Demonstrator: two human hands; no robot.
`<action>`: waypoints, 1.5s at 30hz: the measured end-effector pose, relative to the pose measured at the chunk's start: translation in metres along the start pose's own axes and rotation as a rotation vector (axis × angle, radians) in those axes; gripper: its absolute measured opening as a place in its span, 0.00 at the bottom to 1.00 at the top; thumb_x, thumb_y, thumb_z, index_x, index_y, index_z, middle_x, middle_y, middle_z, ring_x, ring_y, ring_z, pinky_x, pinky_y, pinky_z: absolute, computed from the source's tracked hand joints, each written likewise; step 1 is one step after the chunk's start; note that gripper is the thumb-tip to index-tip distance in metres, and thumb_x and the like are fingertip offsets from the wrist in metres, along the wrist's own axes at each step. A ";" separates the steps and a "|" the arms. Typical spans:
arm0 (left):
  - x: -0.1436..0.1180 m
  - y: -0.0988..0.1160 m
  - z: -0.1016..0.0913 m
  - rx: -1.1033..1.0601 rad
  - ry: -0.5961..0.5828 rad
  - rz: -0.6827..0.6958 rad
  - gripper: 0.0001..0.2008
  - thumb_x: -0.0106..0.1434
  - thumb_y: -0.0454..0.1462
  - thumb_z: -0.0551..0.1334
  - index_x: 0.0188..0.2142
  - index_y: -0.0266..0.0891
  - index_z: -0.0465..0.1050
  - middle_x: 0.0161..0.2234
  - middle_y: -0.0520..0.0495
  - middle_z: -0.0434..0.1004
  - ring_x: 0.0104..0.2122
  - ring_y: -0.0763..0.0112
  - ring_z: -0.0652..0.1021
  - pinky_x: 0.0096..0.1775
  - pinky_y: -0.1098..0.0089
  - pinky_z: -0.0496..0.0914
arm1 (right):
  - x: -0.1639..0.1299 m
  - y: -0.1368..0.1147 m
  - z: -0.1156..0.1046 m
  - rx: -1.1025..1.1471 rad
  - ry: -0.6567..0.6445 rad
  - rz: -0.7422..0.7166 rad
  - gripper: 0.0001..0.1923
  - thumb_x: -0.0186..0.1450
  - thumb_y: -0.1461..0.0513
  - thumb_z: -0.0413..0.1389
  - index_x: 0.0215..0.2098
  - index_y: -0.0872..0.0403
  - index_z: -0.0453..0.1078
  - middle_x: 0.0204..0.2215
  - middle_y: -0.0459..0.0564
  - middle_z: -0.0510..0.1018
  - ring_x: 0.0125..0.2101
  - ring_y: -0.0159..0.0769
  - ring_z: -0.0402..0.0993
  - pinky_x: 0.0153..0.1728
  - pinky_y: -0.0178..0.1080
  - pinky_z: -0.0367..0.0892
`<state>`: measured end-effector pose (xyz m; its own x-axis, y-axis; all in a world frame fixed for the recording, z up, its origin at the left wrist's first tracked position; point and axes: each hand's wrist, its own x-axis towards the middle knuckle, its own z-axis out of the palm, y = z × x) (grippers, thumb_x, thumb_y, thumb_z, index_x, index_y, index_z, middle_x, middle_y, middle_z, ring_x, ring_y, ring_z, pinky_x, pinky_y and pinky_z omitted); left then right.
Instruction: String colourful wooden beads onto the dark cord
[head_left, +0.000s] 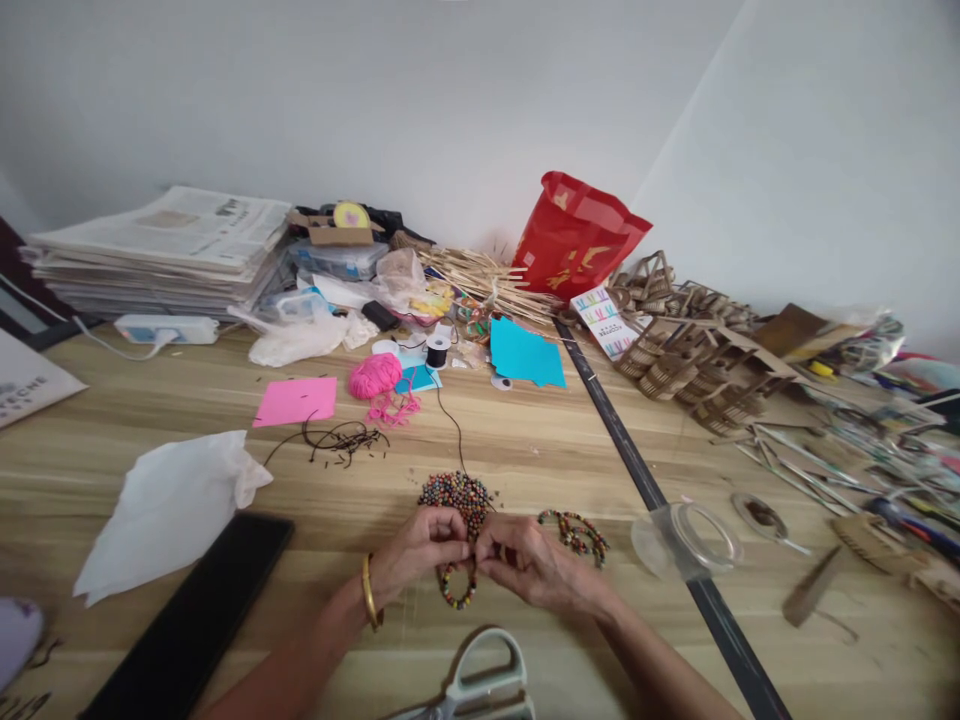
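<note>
My left hand, with a gold bangle on the wrist, and my right hand meet fingertip to fingertip. Both are pinched closed at the top of a small beaded bracelet, whose loop of multicoloured beads hangs below the fingers. The cord ends between the fingertips are too small to make out. Just beyond lies a heap of loose beads. From a spool of black cord a thread runs toward that heap. Strung beads rest to the right of my right hand. White-handled scissors lie near the front edge.
Left are a black phone-like slab, white tissue, black cord scraps, pink paper and pink yarn. A roll of clear tape sits across a dark strip. Behind stand newspapers, a red bag and small woven baskets.
</note>
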<state>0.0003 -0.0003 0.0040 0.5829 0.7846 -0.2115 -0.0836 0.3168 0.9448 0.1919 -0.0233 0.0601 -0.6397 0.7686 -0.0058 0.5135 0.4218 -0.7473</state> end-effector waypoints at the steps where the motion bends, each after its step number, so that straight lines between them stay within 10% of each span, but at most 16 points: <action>1: 0.000 0.000 0.000 0.002 0.006 0.003 0.17 0.45 0.44 0.71 0.22 0.35 0.67 0.19 0.55 0.70 0.21 0.77 0.69 0.26 0.75 0.60 | 0.000 0.001 0.002 -0.001 -0.004 -0.008 0.05 0.61 0.70 0.55 0.31 0.56 0.69 0.28 0.44 0.72 0.26 0.27 0.66 0.27 0.28 0.59; 18: 0.003 -0.008 -0.001 0.094 0.002 0.059 0.09 0.43 0.34 0.68 0.21 0.36 0.68 0.20 0.54 0.69 0.22 0.77 0.67 0.25 0.76 0.59 | 0.001 0.010 0.001 -0.048 -0.116 -0.007 0.07 0.59 0.70 0.55 0.31 0.53 0.72 0.27 0.44 0.75 0.28 0.30 0.70 0.29 0.31 0.63; 29: -0.002 -0.003 0.007 0.327 0.024 0.120 0.04 0.46 0.30 0.61 0.21 0.36 0.66 0.21 0.54 0.68 0.22 0.76 0.66 0.25 0.76 0.59 | 0.005 0.025 0.005 0.322 -0.054 0.214 0.05 0.63 0.66 0.53 0.37 0.57 0.69 0.22 0.42 0.73 0.22 0.26 0.67 0.21 0.26 0.59; 45: -0.012 -0.007 0.020 1.170 0.184 0.787 0.12 0.57 0.24 0.54 0.25 0.40 0.67 0.25 0.47 0.75 0.26 0.68 0.75 0.35 0.68 0.69 | 0.015 0.058 0.015 0.831 -0.249 0.315 0.08 0.56 0.60 0.60 0.32 0.57 0.74 0.19 0.41 0.74 0.14 0.22 0.63 0.15 0.25 0.59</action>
<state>0.0098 -0.0224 0.0053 0.5789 0.6325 0.5146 0.4272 -0.7728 0.4694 0.2039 0.0056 0.0066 -0.6941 0.6230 -0.3606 0.1704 -0.3445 -0.9232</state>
